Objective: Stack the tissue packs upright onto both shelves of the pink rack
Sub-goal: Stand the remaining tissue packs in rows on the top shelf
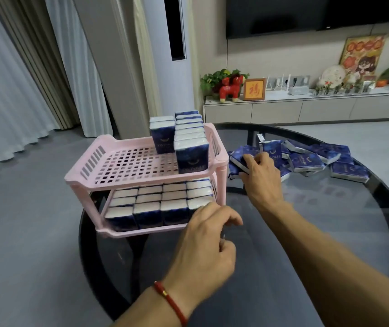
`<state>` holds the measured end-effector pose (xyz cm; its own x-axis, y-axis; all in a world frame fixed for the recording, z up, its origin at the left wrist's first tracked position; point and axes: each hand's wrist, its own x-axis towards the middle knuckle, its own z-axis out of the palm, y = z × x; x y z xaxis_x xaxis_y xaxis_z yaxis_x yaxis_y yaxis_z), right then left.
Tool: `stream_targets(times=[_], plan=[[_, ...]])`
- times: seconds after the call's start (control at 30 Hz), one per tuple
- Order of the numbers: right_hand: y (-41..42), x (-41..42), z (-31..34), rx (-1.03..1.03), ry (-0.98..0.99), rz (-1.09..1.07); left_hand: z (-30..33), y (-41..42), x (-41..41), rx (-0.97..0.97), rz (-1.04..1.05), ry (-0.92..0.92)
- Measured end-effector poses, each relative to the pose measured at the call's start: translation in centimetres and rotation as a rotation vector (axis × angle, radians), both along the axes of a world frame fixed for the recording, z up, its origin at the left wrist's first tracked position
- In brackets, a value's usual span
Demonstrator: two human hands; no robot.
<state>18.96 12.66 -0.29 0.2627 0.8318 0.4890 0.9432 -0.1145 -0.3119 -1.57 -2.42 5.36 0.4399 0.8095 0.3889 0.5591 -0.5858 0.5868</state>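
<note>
Packs (306, 159): loose heap on the tabletop (330, 220), right of the rack (141, 166). I judge them light, soft, film-wrapped, probably slick; best pinched across the narrow sides. My right hand (258, 171) is on the heap's near edge, fingers curled round one pack (237, 161). Bottom shelf (141, 228) looks full, packs upright. Top shelf (129, 168): one full row along the right side, second row begun at the back, the rest bare. My left hand (206, 239) hovers at the rack's near right corner, fingers loosely curled, holding nothing I can see.
</note>
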Motion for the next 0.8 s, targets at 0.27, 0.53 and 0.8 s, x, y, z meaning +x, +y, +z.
stream_targets(times=[0.27,0.53,0.8], plan=[[-2.8,0.2,0.2,-0.022,0.090,-0.008,-2.0,1.0,0.7,-0.273,-0.005,-0.008],[-12.5,1.9,3.2,-0.169,0.422,0.463,-2.7,1.3,3.5,-0.896,0.079,-0.581],[-12.8,1.1,3.1,-0.245,0.430,0.539,-2.2,1.4,2.7,-0.973,0.175,-0.697]])
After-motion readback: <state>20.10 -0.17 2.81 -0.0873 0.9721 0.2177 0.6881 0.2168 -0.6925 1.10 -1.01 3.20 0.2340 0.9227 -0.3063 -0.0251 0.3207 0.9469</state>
